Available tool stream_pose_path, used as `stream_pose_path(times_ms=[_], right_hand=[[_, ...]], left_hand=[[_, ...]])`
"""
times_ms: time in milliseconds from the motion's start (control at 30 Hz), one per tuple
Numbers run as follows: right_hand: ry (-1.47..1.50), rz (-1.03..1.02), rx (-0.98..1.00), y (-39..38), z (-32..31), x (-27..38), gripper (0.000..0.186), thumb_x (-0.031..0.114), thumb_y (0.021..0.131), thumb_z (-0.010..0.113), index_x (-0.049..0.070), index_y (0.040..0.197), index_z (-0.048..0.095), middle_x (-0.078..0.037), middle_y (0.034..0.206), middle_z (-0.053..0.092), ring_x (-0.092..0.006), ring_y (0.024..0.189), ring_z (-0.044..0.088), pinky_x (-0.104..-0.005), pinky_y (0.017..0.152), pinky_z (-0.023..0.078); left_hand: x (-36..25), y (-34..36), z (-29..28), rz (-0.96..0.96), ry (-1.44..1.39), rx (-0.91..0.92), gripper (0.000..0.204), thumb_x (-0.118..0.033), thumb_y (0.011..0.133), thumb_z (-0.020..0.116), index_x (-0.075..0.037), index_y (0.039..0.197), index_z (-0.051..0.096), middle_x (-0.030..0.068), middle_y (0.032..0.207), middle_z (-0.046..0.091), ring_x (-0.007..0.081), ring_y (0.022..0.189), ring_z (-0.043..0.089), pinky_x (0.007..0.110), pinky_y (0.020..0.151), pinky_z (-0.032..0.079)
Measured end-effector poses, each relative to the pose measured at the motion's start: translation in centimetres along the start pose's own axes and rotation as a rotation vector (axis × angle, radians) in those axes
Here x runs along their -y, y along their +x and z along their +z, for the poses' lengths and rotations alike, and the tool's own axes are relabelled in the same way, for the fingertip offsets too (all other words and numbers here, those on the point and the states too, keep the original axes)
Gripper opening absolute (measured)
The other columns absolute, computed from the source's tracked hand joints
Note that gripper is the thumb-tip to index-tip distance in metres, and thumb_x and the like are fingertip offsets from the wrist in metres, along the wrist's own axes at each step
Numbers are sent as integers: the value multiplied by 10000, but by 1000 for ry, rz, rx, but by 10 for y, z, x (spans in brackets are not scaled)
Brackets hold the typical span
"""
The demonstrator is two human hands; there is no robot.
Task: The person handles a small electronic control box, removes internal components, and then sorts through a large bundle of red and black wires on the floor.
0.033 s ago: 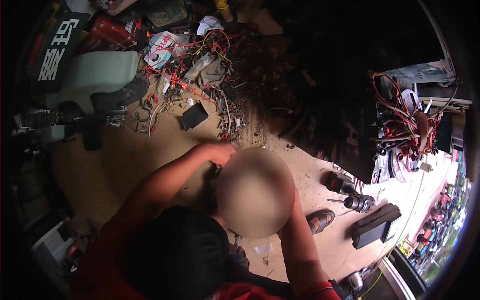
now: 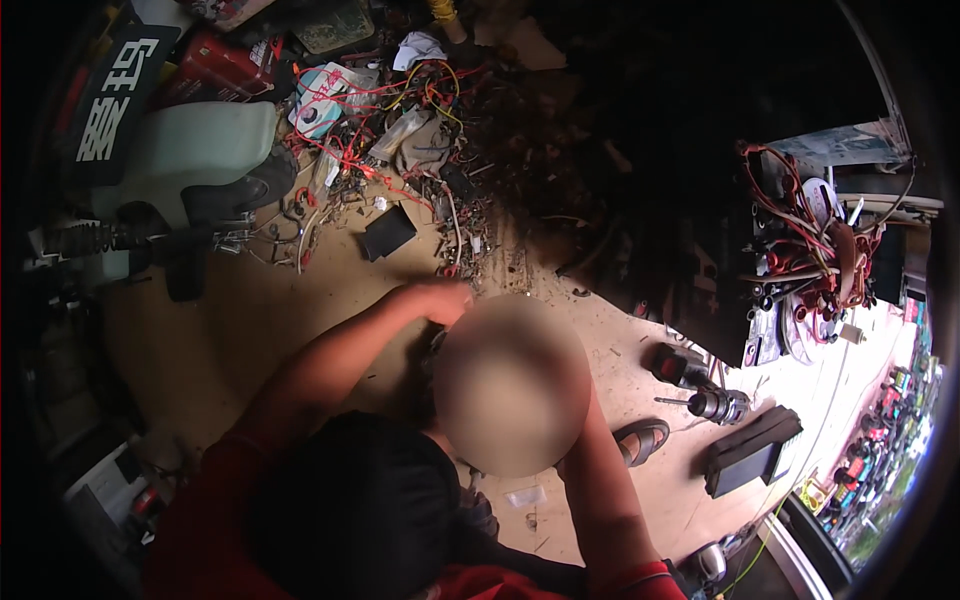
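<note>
My left hand (image 2: 445, 302) reaches in from the left, wrist bent, at the upper left rim of a round blurred patch. Its fingers look curled, but their tips and anything between them are smeared out. From the lower right comes my right forearm (image 2: 603, 490), running up into the same patch. The blur covers my right hand, so its fingers do not show. Whatever lies between the hands is also hidden. Below the patch, a small clear plastic piece (image 2: 526, 496) rests on the tan floor (image 2: 300, 330). A large dark rounded shape (image 2: 350, 500) fills the lower middle, beside my left arm.
To the right lie a power drill (image 2: 717, 405) and a long black case (image 2: 752, 452), near a sandalled foot (image 2: 642, 440). A black flat piece (image 2: 388, 233) lies ahead, before a heap of red wires (image 2: 345, 150) and small parts. A pale green tank-like body (image 2: 205, 150) stands far left.
My left hand and right forearm have shifted very slightly. Everything around them stays in place.
</note>
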State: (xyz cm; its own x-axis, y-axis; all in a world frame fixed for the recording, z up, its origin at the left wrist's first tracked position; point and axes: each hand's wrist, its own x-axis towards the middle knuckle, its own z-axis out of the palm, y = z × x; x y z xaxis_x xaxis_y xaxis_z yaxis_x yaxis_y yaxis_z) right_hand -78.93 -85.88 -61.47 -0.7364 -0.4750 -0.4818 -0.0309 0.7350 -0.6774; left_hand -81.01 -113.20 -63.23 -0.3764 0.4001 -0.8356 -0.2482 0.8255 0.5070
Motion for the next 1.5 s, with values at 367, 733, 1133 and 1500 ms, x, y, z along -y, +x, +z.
stream_pose_path(times_ms=[367, 733, 1133, 1500], right_hand=[[-26, -184, -368, 94, -44, 32, 236, 269, 938, 611, 111, 1044, 751, -235, 962, 721, -435, 884, 691, -530, 771, 559], [-104, -152, -279, 56, -2, 6, 216, 184, 942, 552, 98, 1075, 698, -212, 955, 720, -426, 864, 691, -518, 760, 552], [-810, -99, -280, 83, -4, 17, 198, 184, 903, 543, 47, 896, 686, -206, 836, 713, -357, 803, 709, -467, 718, 561], [223, 201, -678, 76, 9, -20, 500, 245, 885, 709, -19, 1294, 595, -259, 1125, 686, -408, 1005, 675, -472, 860, 553]], left_hand=[[-33, 22, -86, 369, -40, -899, 166, -135, 892, 665, -33, 1019, 691, 180, 1006, 706, 371, 1004, 687, 446, 855, 551], [-27, 35, -30, 458, 111, -1140, 411, -103, 893, 673, -28, 1293, 617, 203, 1342, 622, 392, 1142, 652, 456, 980, 536], [5, 20, 29, 209, -113, -575, 180, -156, 880, 652, -4, 957, 708, 223, 934, 717, 401, 876, 698, 459, 789, 548], [75, -15, 46, -426, -764, -380, 417, -352, 886, 795, 27, 1016, 680, 188, 854, 736, 312, 711, 738, 444, 632, 617]])
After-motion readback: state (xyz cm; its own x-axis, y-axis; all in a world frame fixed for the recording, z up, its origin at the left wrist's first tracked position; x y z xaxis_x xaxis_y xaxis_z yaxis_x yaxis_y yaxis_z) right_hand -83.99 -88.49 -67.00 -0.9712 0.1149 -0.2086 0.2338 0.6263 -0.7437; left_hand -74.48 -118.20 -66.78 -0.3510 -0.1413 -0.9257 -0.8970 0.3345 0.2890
